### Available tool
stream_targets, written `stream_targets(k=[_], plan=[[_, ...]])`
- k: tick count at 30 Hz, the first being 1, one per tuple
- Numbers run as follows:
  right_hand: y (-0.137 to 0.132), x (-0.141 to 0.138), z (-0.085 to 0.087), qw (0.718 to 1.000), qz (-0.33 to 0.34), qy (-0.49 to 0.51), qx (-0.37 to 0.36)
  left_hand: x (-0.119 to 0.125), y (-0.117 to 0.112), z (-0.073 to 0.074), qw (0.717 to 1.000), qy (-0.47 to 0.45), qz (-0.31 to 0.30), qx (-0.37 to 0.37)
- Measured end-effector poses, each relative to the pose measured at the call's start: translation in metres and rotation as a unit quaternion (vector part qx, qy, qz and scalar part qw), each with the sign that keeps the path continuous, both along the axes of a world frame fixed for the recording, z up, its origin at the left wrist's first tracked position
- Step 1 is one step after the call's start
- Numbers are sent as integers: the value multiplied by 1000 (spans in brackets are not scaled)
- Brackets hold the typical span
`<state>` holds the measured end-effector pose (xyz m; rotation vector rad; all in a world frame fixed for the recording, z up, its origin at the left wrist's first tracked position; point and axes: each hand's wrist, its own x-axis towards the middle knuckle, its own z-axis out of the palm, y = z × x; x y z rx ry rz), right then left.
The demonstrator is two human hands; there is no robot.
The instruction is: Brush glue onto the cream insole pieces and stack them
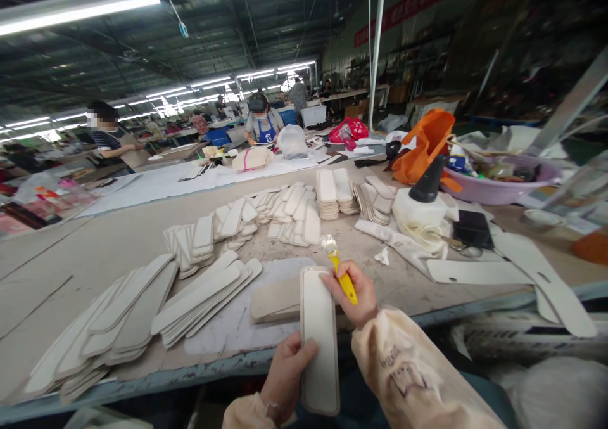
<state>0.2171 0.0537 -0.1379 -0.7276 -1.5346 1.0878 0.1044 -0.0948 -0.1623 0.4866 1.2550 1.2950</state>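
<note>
My left hand (285, 372) grips the near end of a long white rounded strip (319, 334), held upright over the table's front edge. My right hand (354, 293) is closed on a yellow-handled brush (339, 267), its glue-caked bristles pointing away; the fingers also touch the strip's far end. Just behind the strip lies a tan strip (275, 299) on a pale work sheet (247, 318). Fanned rows of long white strips (199, 299) lie to the left, and shorter pieces (266, 220) sit in piles farther back.
A white glue bottle with a black nozzle (422, 204), a purple basin (498, 185), an orange bag (422, 140) and large white cut shapes (532, 267) lie to the right. Other people work at tables farther back (259, 121).
</note>
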Motion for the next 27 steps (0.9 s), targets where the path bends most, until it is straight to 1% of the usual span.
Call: stream_targets(k=[4,8,14,20,27], plan=[[0,-1,-2,1000,-1,6,2,1,0,2,1000,-4,0,12],[0,-1,-5,1000,-6,-4,7,-2,1,0,1000,3,-9,5],[2,-1,-9,999,29,12,-3,-3,1,-5,1000,2,-15,4],[2,1,-9,999,26,-25,11,-3,2,-6,1000,-14,-18,-3],[1,2,-6,997,16,-63,35,-2,4,-12,999,-23,-20,-7]])
